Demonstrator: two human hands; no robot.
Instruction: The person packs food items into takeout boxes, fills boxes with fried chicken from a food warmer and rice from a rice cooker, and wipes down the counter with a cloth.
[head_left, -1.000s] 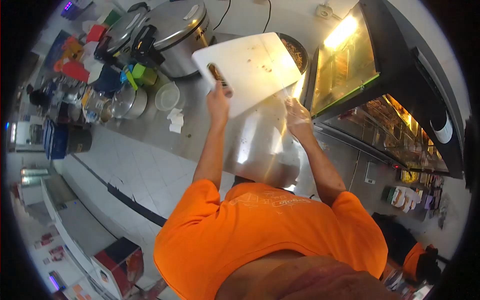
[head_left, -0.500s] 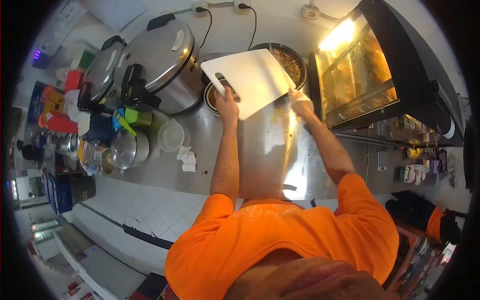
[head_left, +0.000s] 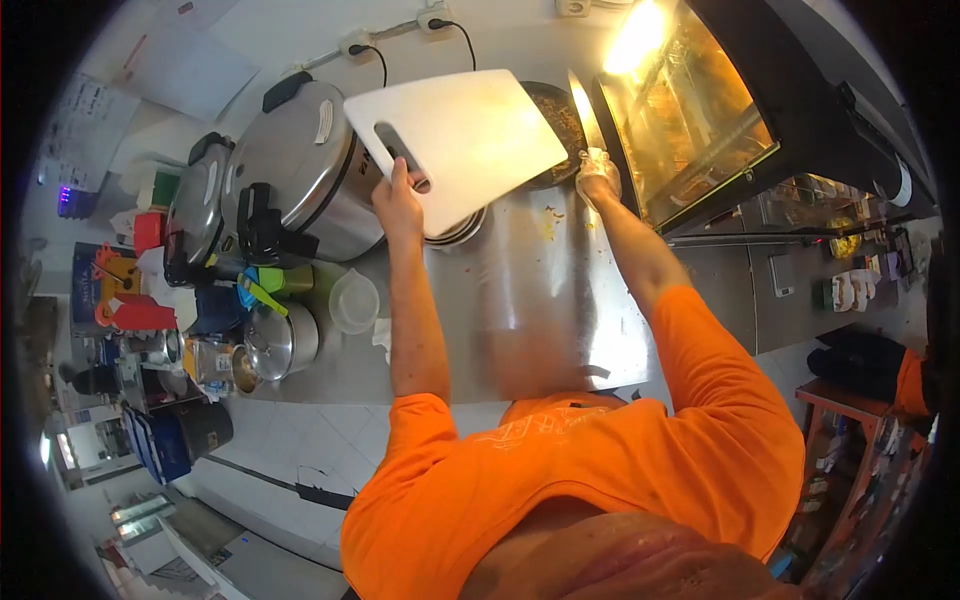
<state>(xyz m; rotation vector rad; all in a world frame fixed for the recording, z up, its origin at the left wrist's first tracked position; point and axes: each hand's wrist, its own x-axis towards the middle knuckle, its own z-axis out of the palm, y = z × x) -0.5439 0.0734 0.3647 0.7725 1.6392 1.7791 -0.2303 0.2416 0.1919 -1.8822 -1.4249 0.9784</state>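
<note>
My left hand grips a white cutting board by its handle slot, with the thumb over the edge of the slot. The board is raised and tilted above the steel counter. My right hand, in a clear glove, is closed around a knife whose blade points toward the wall. Behind the board's right edge is a dark round pan of browned food. Stacked plates show under the board's lower edge. Small food scraps lie on the counter near my right hand.
Two large steel cookers stand at the left, near a clear plastic bowl and a lidded pot. A lit glass display case is at the right. Part of a person in orange and black shows at the far right.
The board has moved left and been tilted differently. My right hand has come away from the board's edge, and the knife now stands clear of it. The camera view has shifted too.
</note>
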